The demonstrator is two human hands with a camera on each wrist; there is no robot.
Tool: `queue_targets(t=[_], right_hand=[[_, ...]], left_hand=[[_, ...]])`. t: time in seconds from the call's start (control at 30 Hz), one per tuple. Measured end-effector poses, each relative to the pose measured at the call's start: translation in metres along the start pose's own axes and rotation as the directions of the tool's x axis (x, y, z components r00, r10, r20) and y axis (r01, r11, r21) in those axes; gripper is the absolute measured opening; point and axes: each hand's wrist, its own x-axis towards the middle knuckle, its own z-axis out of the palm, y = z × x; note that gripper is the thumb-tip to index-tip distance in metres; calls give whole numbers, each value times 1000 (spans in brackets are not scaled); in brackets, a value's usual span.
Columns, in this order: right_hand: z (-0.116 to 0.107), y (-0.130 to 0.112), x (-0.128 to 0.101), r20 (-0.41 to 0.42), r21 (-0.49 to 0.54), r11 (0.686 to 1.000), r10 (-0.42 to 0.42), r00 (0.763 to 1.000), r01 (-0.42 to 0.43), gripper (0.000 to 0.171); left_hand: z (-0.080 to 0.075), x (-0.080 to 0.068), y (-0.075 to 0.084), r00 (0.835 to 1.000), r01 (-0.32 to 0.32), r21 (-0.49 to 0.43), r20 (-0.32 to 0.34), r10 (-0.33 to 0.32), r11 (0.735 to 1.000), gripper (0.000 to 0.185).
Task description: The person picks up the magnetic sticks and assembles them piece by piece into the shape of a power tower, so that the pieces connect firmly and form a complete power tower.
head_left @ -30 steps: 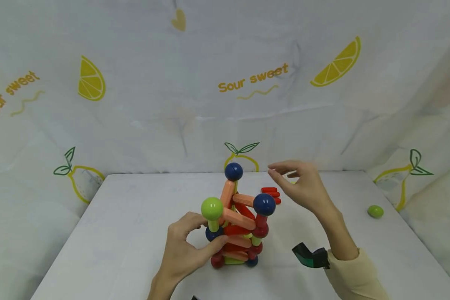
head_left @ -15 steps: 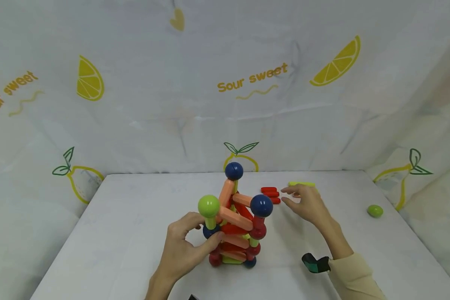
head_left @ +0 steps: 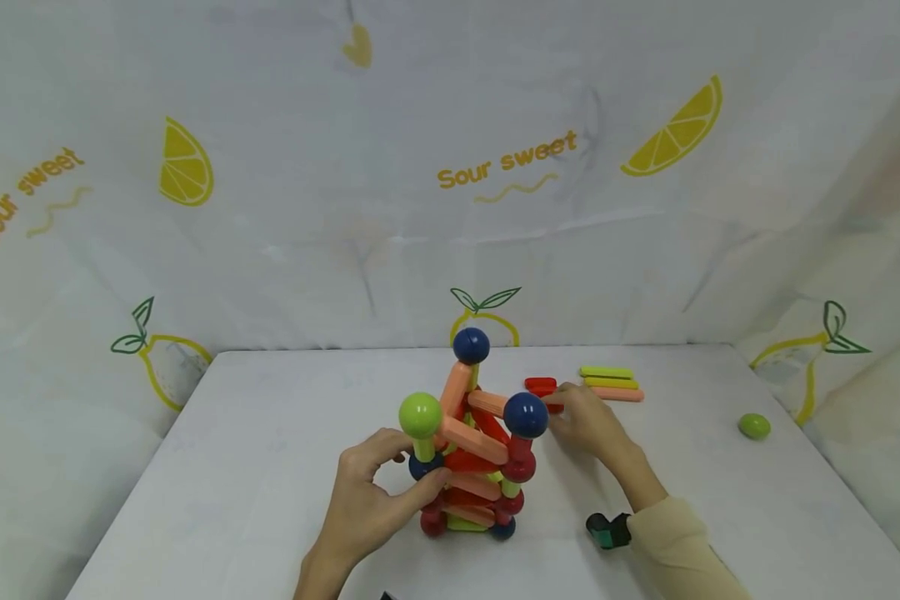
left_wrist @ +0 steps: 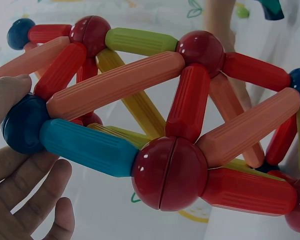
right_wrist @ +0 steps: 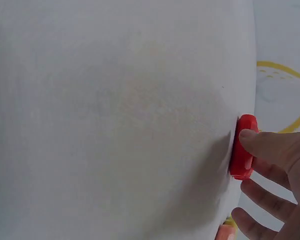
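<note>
A tower of magnetic rods and balls point(head_left: 474, 439) stands upright on the table. On its left side, my left hand point(head_left: 378, 492) holds it at a dark blue ball point(left_wrist: 25, 124), thumb and fingers around that ball. A green ball point(head_left: 421, 415) and dark blue balls sit at the top corners. To the right of the tower, my right hand point(head_left: 588, 425) is down at the small group of red rods point(head_left: 540, 383). In the right wrist view, its thumb and fingers pinch a red rod point(right_wrist: 240, 161) at the tabletop.
Behind the right hand lie a green rod point(head_left: 606, 372), a yellow rod point(head_left: 611, 383) and an orange rod point(head_left: 617, 394). A lone green ball point(head_left: 754, 426) rests at the far right. A printed white cloth point(head_left: 390, 208) hangs behind the table point(head_left: 270, 450).
My right hand has come down from beside the tower's top to the red rods, and now pinches one. The left hand keeps its hold, and the tower has barely shifted.
</note>
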Motion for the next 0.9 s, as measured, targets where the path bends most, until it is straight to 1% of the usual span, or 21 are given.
queue_targets(t=[0.1, 0.23, 0.3, 0.37, 0.4, 0.43, 0.5, 0.57, 0.67, 0.73, 0.8, 0.83, 0.9], right_hand=[[5, -3, 1, -8, 14, 999, 39, 999, -39, 21], [10, -9, 1, -6, 83, 993, 84, 996, -83, 16], [7, -14, 1, 2, 122, 989, 82, 997, -81, 16], [-4, -21, 0, -2, 156, 985, 72, 997, -71, 20], [-13, -26, -1, -20, 173, 984, 56, 998, -51, 22], [-23, -32, -1, -45, 195, 980, 36, 998, -26, 25], [-50, -47, -2, -124, 242, 970, -9, 992, 39, 30], [-79, -67, -5, -226, 262, 957, -64, 972, 124, 32], [-120, -102, -13, -363, 265, 928, -155, 919, 261, 32], [-141, -126, -22, -420, 263, 901, -216, 882, 346, 32], [-154, -148, -31, -455, 249, 863, -297, 839, 440, 31], [-158, -157, -35, -457, 248, 840, -338, 823, 483, 32], [-160, -172, -43, -433, 251, 798, -413, 801, 548, 32]], left_hand=[[1, 0, 0, 1000, -3, -4, 4, 3, 1000, 29], [1, 0, -1, 1000, -5, 2, 3, 5, 1000, 30], [0, 0, -1, 1000, -2, 6, 3, 2, 1000, 30], [0, 0, -1, 1000, 1, 8, 3, -1, 1000, 30], [0, -1, -1, 1000, 3, 8, 4, -3, 1000, 30], [0, -1, -1, 1000, 6, 10, 4, -6, 1000, 30], [1, -1, -1, 1000, 10, 12, 3, -10, 1000, 30], [1, -1, -1, 1000, 13, 14, 0, -13, 1000, 30], [1, -1, -1, 1000, 9, 11, -3, -9, 1000, 29], [1, -1, 0, 1000, 5, 7, -4, -5, 1000, 28], [2, 0, 0, 1000, 3, 2, -5, -3, 1000, 27], [2, 0, 0, 1000, 0, -1, -6, 0, 1000, 27], [2, 0, 0, 1000, -8, -8, -5, 8, 1000, 27]])
